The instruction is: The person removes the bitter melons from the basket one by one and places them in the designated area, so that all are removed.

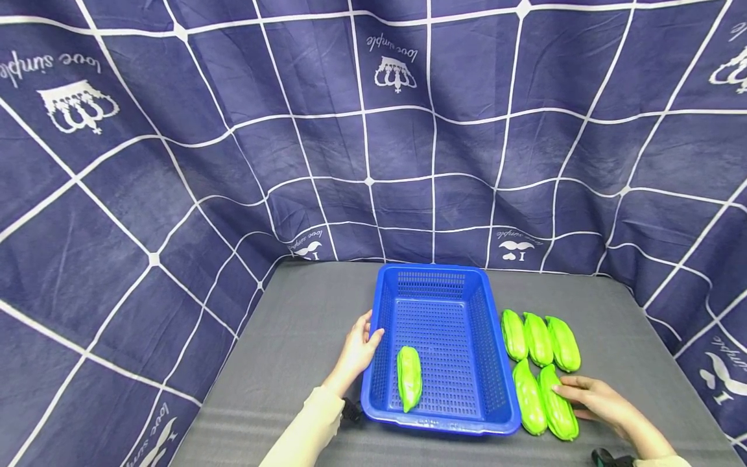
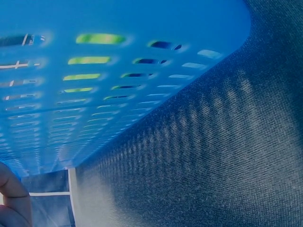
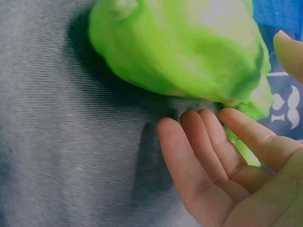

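A blue plastic basket (image 1: 438, 425) with slotted walls stands on the grey table. My left hand (image 1: 357, 347) grips its left rim, thumb on the rim side and fingers outside; in the left wrist view one curled finger shows beside the slotted wall. Inside the basket lies one bright green, elongated, lumpy vegetable (image 1: 409, 378), its exact kind unclear. My right hand (image 1: 592, 397) is at the nearest right green vegetable (image 1: 557, 405), fingertips at its side. In the right wrist view the fingers (image 3: 180, 151) are loosely extended beside its underside, the thumb apart.
Next to that vegetable lies another green one (image 1: 530, 397). Behind them three more lie in a row, the middle one (image 1: 538, 339) between two others, right of the basket. A navy cloth (image 1: 408, 149) with white lines hangs behind and along the sides of the grey table (image 1: 315, 311).
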{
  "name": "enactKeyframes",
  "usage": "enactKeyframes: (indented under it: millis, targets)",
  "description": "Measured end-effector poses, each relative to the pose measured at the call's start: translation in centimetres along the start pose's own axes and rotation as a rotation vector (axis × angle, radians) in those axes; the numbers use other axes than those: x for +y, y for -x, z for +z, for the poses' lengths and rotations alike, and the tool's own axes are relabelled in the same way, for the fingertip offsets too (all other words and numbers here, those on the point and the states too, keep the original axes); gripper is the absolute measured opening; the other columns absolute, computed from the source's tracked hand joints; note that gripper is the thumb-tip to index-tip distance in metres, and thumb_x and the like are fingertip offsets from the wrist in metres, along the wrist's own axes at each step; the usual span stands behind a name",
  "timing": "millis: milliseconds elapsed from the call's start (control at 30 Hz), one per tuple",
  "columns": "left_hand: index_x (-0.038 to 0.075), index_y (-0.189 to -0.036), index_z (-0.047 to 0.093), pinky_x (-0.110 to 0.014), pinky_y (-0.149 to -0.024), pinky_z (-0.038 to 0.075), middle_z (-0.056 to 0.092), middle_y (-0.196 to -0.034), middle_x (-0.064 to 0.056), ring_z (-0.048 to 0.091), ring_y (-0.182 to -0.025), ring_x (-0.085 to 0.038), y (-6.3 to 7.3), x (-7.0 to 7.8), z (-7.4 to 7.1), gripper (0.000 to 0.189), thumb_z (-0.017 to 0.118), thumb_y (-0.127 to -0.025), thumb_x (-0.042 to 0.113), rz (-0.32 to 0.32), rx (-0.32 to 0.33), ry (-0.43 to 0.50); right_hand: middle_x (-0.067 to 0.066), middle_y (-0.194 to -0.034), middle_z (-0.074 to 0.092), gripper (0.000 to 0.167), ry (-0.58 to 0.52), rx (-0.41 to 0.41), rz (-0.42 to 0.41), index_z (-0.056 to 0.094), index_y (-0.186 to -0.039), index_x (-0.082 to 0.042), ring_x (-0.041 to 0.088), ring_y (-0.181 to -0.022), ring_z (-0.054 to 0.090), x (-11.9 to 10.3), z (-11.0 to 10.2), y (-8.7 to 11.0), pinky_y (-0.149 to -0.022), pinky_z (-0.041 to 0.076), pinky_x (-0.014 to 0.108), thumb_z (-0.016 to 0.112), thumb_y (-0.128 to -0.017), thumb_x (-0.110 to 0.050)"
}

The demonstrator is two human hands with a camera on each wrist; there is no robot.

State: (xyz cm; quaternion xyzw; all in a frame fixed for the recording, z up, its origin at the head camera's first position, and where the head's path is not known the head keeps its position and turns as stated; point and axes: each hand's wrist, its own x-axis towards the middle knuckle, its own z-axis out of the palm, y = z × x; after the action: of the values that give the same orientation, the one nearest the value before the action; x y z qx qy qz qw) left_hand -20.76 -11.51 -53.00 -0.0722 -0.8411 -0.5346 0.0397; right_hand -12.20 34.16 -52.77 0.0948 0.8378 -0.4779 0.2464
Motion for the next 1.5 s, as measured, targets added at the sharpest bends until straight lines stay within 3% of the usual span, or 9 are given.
enactKeyframes:
  millis: [333,400,467,533,633,833,1067,1300,1500]
  targets:
    - [-0.006,-0.140,0.046,-0.048,-0.085,0.054,0.063,-0.109,-0.024,0.065,-0.095,-0.032,-0.1,0.2,0.0,0.053,0.063,-0.094,0.014,-0.013,0.009,-0.024,0.041,-0.142,0.038,0.072,0.058,0.059,-0.042,0.032,-0.140,0.021,0.048,-0.125,0.051,-2.8,-2.7,1.1,-0.091,0.055,0.045,0.050,-0.102,-0.037]
    - [-0.006,-0.140,0.046,-0.046,-0.083,0.054,0.063,-0.106,-0.023,0.065,-0.093,-0.030,-0.1,0.3,0.0,0.053,0.062,-0.094,0.014,-0.016,0.013,-0.027,0.040,-0.142,0.039,0.069,0.049,0.074,-0.071,0.033,-0.141,0.020,0.036,-0.120,0.058,-3.4,-3.0,1.3,-0.092,0.055,0.043,0.051,-0.102,-0.035]
    - [-0.006,-0.140,0.046,-0.043,-0.081,0.055,0.062,-0.104,-0.022,0.065,-0.091,-0.029,-0.1,0.3,0.0,0.052,0.062,-0.094,0.013,-0.020,0.014,-0.028,0.038,-0.140,0.042,0.066,0.027,0.094,-0.111,0.033,-0.141,0.019,0.015,-0.110,0.063,-4.0,-3.2,1.5,-0.091,0.055,0.040,0.051,-0.102,-0.031]
    - [-0.006,-0.140,0.046,-0.042,-0.080,0.055,0.062,-0.104,-0.021,0.065,-0.091,-0.029,-0.1,0.3,0.0,0.052,0.062,-0.094,0.013,-0.024,0.013,-0.025,0.037,-0.138,0.045,0.064,0.004,0.124,-0.154,0.035,-0.140,0.020,-0.005,-0.099,0.058,-4.6,-3.0,1.6,-0.088,0.057,0.034,0.053,-0.102,-0.028]
    - [-0.006,-0.140,0.046,-0.041,-0.079,0.055,0.062,-0.104,-0.021,0.066,-0.090,-0.028,-0.1,0.3,0.0,0.052,0.062,-0.094,0.013,-0.026,0.010,-0.020,0.035,-0.136,0.048,0.062,-0.016,0.155,-0.223,0.035,-0.139,0.020,-0.017,-0.091,0.053,-5.7,-2.6,1.9,-0.084,0.057,0.028,0.054,-0.101,-0.026]
    - [-0.005,-0.140,0.046,-0.046,-0.084,0.054,0.062,-0.104,-0.021,0.065,-0.092,-0.030,-0.1,0.3,0.0,0.053,0.063,-0.094,0.014,-0.025,0.013,-0.029,0.006,-0.122,0.062,0.060,-0.059,0.150,-0.327,0.036,-0.140,0.018,-0.012,-0.096,0.058,-8.6,-1.6,1.7,-0.083,0.056,0.025,0.055,-0.100,-0.022]
    - [-0.005,-0.140,0.046,-0.051,-0.087,0.053,0.061,-0.107,-0.023,0.064,-0.095,-0.032,0.1,0.3,0.0,0.054,0.063,-0.093,0.014,-0.027,0.014,-0.027,0.033,-0.135,0.052,0.056,-0.080,0.124,-0.415,0.040,-0.139,0.015,-0.012,-0.098,0.058,-12.1,0.1,1.2,-0.084,0.055,0.022,0.056,-0.100,-0.021]
    - [-0.006,-0.140,0.046,-0.050,-0.087,0.053,0.061,-0.106,-0.023,0.063,-0.094,-0.031,0.3,0.3,-0.1,0.054,0.063,-0.093,0.014,-0.027,0.017,-0.030,0.033,-0.135,0.052,0.054,-0.126,0.106,-0.432,0.045,-0.137,0.013,-0.002,-0.101,0.063,-14.9,2.1,0.4,-0.089,0.056,0.032,0.061,-0.097,-0.020]
    - [-0.006,-0.141,0.045,-0.052,-0.090,0.052,0.061,-0.112,-0.026,0.065,-0.099,-0.035,0.2,0.3,-0.1,0.054,0.063,-0.094,0.014,-0.034,0.011,-0.026,0.033,-0.138,0.050,0.054,-0.159,0.071,-0.450,0.047,-0.136,0.011,0.007,-0.107,0.065,-17.2,4.3,-0.4,-0.090,0.056,0.031,0.063,-0.096,-0.020]
